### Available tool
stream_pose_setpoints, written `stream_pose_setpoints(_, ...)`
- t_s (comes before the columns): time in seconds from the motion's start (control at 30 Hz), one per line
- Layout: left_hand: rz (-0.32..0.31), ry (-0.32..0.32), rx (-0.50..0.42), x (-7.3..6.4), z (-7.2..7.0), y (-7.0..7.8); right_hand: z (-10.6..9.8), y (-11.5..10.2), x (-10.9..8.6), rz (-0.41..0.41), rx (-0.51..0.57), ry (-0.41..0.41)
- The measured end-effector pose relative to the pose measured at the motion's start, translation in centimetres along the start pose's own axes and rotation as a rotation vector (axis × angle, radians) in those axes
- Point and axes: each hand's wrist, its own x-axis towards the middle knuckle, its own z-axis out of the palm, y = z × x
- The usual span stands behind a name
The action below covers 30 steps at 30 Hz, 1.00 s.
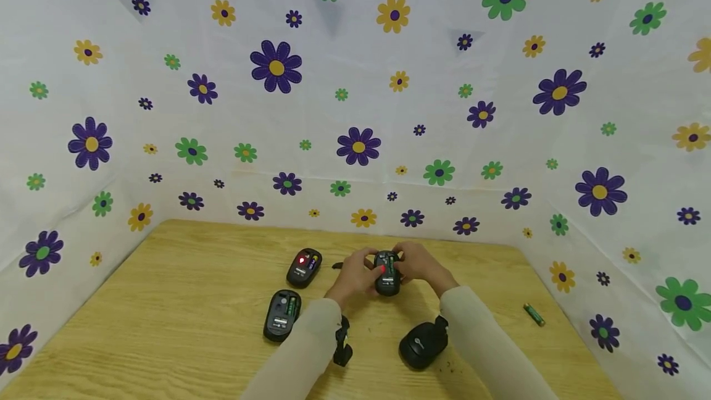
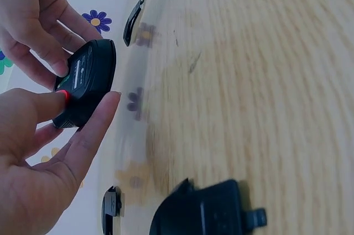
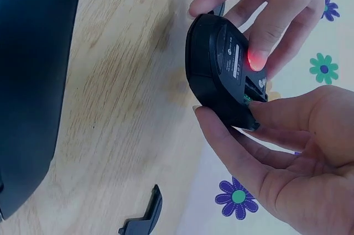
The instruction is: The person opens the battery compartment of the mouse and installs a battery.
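My left hand [image 1: 355, 273] grips a black computer mouse [image 1: 387, 286] from its left side. The mouse is turned underside up, its battery compartment uncovered, and red light from its sensor falls on my left thumb. From the other side my right hand [image 1: 419, 262] holds the same mouse. In the right wrist view, the right thumb sits at the compartment, over a green battery [image 3: 247, 99] that is partly hidden; the other fingers support the mouse's shell. Below the hands is the wooden table [image 1: 211, 289].
Two more mice lie underside up at the left, one with a lit red sensor [image 1: 302, 260], one with a green battery [image 1: 291, 306]. A loose green battery [image 1: 534, 314] lies far right. Black covers [image 2: 133, 22] and a rounded black object [image 1: 424, 344] are nearby. Flowered cloth [image 1: 355, 110] encloses the table.
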Motion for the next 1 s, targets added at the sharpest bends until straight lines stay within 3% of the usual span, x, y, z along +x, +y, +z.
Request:
stream_pose_setpoints(0.43,0.032,0.008,0.067,0.6,1.1,-0.7,0.4,0.7,0.9,0.076,-0.071,-0.016)
stream_pose_setpoints(0.7,0.014,0.02,0.016,0.4,1.7,-0.4,0.6,1.5,1.2,0.094,-0.061,-0.004)
stream_pose_setpoints(1.0,-0.016,0.008,0.019,0.7,2.1,-0.3,0.6,2.0,1.3,0.113,-0.099,-0.004)
